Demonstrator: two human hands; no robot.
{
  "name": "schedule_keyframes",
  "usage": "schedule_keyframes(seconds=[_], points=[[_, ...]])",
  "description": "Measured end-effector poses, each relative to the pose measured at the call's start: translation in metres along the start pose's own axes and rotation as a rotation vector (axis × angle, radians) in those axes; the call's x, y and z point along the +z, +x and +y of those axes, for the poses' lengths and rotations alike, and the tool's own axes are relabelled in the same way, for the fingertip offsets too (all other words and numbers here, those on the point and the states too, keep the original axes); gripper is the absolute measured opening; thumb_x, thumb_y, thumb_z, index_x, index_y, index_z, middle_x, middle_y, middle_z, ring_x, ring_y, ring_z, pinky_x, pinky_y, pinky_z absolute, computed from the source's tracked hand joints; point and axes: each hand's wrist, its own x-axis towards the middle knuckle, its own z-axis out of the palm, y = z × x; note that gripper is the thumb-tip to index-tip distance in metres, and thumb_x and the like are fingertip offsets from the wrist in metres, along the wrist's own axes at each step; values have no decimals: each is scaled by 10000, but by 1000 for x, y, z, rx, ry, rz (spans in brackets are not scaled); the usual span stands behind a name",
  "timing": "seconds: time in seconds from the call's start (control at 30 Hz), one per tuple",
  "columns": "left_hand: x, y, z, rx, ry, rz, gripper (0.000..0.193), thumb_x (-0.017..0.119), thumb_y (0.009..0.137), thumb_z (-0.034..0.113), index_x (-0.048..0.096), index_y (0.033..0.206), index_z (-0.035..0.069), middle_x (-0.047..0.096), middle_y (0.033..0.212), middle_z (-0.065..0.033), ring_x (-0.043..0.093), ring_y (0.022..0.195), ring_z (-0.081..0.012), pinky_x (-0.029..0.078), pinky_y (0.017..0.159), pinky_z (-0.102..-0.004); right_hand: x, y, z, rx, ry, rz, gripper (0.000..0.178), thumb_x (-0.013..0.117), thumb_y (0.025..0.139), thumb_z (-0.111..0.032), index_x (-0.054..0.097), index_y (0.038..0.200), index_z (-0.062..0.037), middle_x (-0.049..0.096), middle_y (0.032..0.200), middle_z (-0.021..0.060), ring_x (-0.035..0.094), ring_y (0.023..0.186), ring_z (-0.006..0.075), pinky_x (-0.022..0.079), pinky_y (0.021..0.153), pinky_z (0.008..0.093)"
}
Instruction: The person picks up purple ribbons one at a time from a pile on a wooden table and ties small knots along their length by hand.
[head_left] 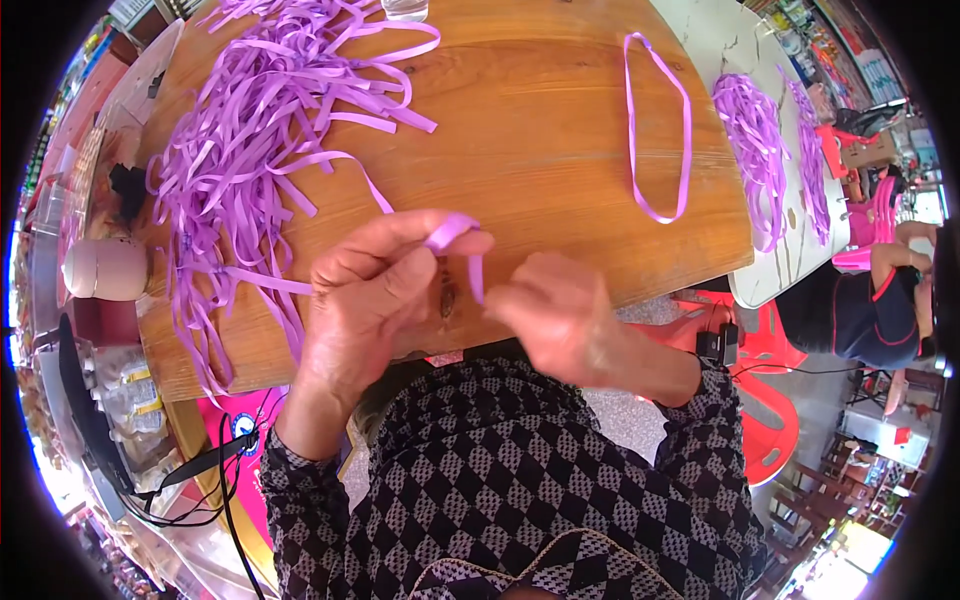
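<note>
My left hand (375,300) is curled, thumb and forefinger pinching a purple strip (452,232) where it bends into a small fold just above my knuckles. One short end of that strip hangs down between my two hands, over the near edge of the wooden table (540,130). My right hand (555,315) sits just beside it, fingers drawn together toward the hanging end; it is blurred, so I cannot tell whether it actually grips the strip or only touches it.

From my left hand the strip runs up and leftward across the tabletop into a big loose heap of purple strips (250,130) that covers the table's left side, with some ends spilling over the near left edge. Toward the right edge of the table lies a single purple loop (657,125), flat and well apart from the heap. Beyond that edge, on a pale table (720,35), lie two more bundles of purple strips (755,140). A cream round pot (105,268) stands off the left edge.
</note>
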Motion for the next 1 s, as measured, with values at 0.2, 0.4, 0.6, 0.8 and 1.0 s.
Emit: schedule_keyframes(seconds=[0.2,0.4,0.6,0.8,1.0], points=[[3,-10,-9,-182,327,20,257,577,813,51,563,1063,-12,611,830,-38,521,594,-54,397,501,-179,-10,23,-13,-126,-69,221,220,691,611,-16,592,807,-35,506,651,50,490,561,222,384,464,328],[-1,-3,-20,-139,299,63,112,622,794,46,557,881,17,574,681,-8,489,534,-37,386,478,-170,8,23,9,130,360,213,126,659,734,-16,597,842,-29,572,734,55,554,649,181,445,565,288],[4,5,-30,84,361,200,73,583,831,57,577,888,11,562,649,-2,476,537,-40,354,475,-167,6,20,2,552,946,81,66,616,790,-7,602,852,-25,604,754,30,561,689,112,458,608,248],[-7,0,-26,58,418,214,110,595,838,92,592,893,-3,552,620,-1,454,518,-40,307,465,-161,-47,-9,49,461,-602,275,190,685,702,-134,571,830,-52,573,730,104,554,697,310,443,578,406],[-5,6,-27,34,407,201,124,604,814,87,593,866,-25,550,606,-20,444,491,-49,296,443,-167,-61,-10,136,415,-683,194,72,612,729,-73,543,724,-56,553,644,113,570,614,311,442,521,415]])
